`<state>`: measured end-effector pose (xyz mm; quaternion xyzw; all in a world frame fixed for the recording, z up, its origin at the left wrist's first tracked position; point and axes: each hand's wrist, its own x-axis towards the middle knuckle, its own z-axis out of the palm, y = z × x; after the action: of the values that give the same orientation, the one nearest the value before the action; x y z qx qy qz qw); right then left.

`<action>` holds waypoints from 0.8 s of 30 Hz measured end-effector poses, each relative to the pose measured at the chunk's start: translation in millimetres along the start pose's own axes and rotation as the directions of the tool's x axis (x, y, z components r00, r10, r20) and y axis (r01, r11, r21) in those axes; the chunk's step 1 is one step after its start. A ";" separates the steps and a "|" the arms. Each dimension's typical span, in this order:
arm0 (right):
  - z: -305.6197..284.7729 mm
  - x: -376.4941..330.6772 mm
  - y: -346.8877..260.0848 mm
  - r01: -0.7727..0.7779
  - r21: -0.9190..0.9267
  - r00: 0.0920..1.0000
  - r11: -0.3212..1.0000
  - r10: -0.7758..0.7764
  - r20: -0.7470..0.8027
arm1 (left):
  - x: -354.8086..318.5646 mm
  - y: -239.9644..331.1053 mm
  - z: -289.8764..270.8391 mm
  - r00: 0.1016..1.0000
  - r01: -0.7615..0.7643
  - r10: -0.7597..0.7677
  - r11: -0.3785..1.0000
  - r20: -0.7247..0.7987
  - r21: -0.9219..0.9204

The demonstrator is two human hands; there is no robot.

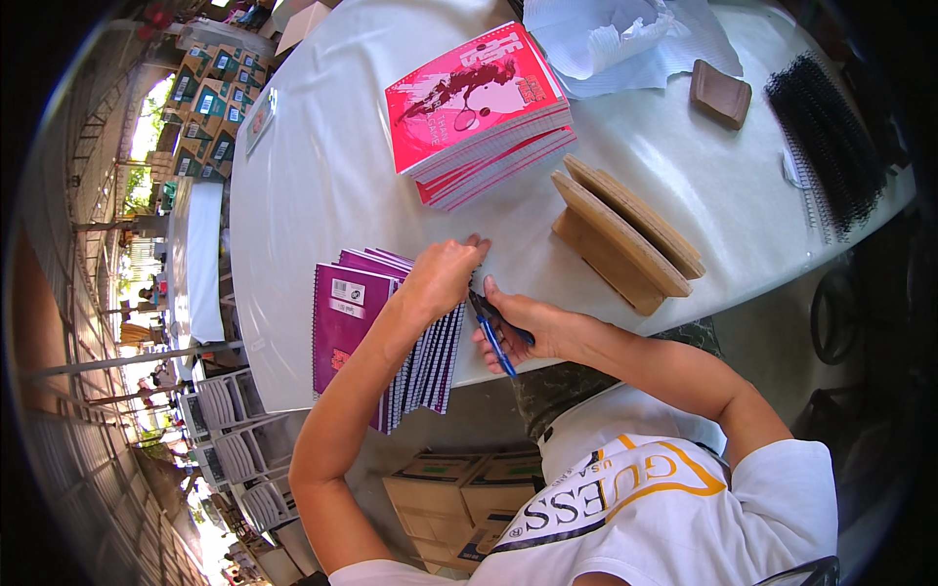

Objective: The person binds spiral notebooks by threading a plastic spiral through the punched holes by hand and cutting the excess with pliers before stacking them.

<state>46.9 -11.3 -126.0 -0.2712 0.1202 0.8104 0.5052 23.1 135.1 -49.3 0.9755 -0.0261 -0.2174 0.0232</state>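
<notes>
Purple spiral notebooks [354, 293] lie fanned out in a stack at the table's near left edge, their coiled edges toward me. My left hand [445, 275] is closed over the far right end of these notebooks, its fingers bent and partly hidden. In my right hand [523, 327] is a pair of pliers [496, 342] with blue and dark handles. The pliers' jaws point up to the notebooks' corner, just under my left hand, and their tips are hard to make out.
Beyond my hands stands a tall stack of red-covered notebooks [459, 98]. A brown wooden stand [625, 234], a small brown block [721, 94], black spiral coils [826, 137] and crumpled white wrapping [625, 44] share the white-covered table [313, 186]. Cardboard boxes [430, 498] sit below the edge.
</notes>
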 end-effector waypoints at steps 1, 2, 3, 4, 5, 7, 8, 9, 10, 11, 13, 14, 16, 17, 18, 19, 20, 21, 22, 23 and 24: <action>3.0 -0.1 0.5 0.017 -0.006 0.999 1.000 -0.017 -0.036 | 0.0 -0.5 0.0 1.000 -0.005 0.005 1.000 -0.010 -0.004; 4.8 -0.3 0.8 0.032 -0.013 0.997 0.999 -0.033 -0.072 | 0.5 -0.7 0.6 1.000 -0.006 0.006 1.000 -0.004 -0.004; 3.5 2.0 -0.3 0.033 -0.015 0.997 0.999 -0.034 -0.068 | 1.7 -0.6 0.0 1.000 -0.009 0.009 1.000 0.001 -0.002; 2.0 5.3 -2.7 0.032 -0.018 0.997 0.999 -0.034 -0.064 | 2.2 -0.2 -0.7 1.000 -0.012 0.012 1.000 0.006 0.000; 0.5 7.8 -3.8 0.032 -0.020 0.998 0.999 -0.033 -0.059 | 2.4 0.4 -1.3 1.000 -0.012 0.012 1.000 0.009 0.006; -0.7 6.9 -2.4 0.012 -0.016 0.999 1.000 -0.013 -0.041 | 2.1 0.3 -1.3 1.000 -0.009 0.009 1.000 0.015 0.014; -1.0 6.7 -2.0 0.002 -0.013 1.000 1.000 -0.002 -0.032 | 1.7 -0.6 -0.5 1.000 -0.009 0.009 1.000 0.009 0.018; -1.9 8.0 -1.8 -0.003 -0.010 1.000 1.000 0.002 -0.030 | 1.6 -0.6 0.0 1.000 -0.011 0.011 1.000 0.004 0.024; -2.5 9.6 -1.8 -0.007 -0.007 1.000 1.000 0.007 -0.028 | 1.3 -0.7 0.3 1.000 -0.012 0.013 0.999 -0.001 0.029; -3.3 10.9 -1.8 -0.011 -0.004 1.000 1.000 0.011 -0.027 | 0.9 -0.7 0.3 1.000 -0.019 0.020 0.999 -0.007 0.028; 4.9 10.6 -4.4 -0.001 -0.006 0.998 1.000 0.001 -0.062 | 0.4 -0.6 0.1 0.999 -0.034 0.035 0.999 -0.018 0.026; 8.3 9.4 -5.5 0.005 -0.008 0.997 1.000 -0.005 -0.079 | 0.6 0.1 0.2 1.000 -0.029 0.029 0.999 -0.005 0.036; 3.6 14.7 -5.2 -0.004 0.053 1.000 0.999 0.004 -0.008 | 1.6 4.0 -0.9 1.000 -0.019 0.017 0.998 0.020 0.061; 0.7 16.3 -4.6 -0.009 0.084 1.000 0.996 0.006 0.028 | 3.0 8.8 1.0 1.000 0.020 -0.022 0.995 0.017 0.094; 0.8 13.4 -4.2 0.005 0.076 1.000 0.997 -0.004 -0.005 | 5.0 14.1 7.8 0.998 0.061 -0.063 0.991 0.013 0.123; 3.4 6.4 -2.4 0.015 0.063 0.999 0.998 -0.013 -0.039 | 4.2 18.3 15.0 0.994 0.106 -0.108 0.983 0.005 0.149; 5.7 -1.6 0.3 0.026 0.049 0.997 0.998 -0.023 -0.072 | 1.8 20.3 23.4 0.994 0.094 -0.083 0.985 -0.076 0.147; 4.5 -11.1 5.6 0.046 -0.034 0.996 0.998 -0.048 -0.072 | -0.1 22.0 32.7 0.986 0.078 -0.054 0.986 -0.159 0.146; -0.5 -22.7 13.3 0.065 -0.116 0.995 0.991 -0.073 -0.072 | -1.0 26.3 36.5 0.970 0.061 -0.024 0.988 -0.241 0.144; -5.2 -34.8 20.2 0.082 -0.198 0.993 0.977 -0.098 -0.070 | -1.9 30.0 39.8 0.958 0.047 -0.022 0.996 -0.284 0.081; -9.3 -47.0 25.0 0.124 -0.242 0.988 0.962 -0.141 -0.058 | -2.2 35.3 40.2 0.945 0.027 -0.019 0.999 -0.327 0.018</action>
<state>43.8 -62.6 -109.2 -0.3672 0.0226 0.7726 0.5173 2.6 98.6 -82.7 0.9984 -0.0130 -0.0528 0.0139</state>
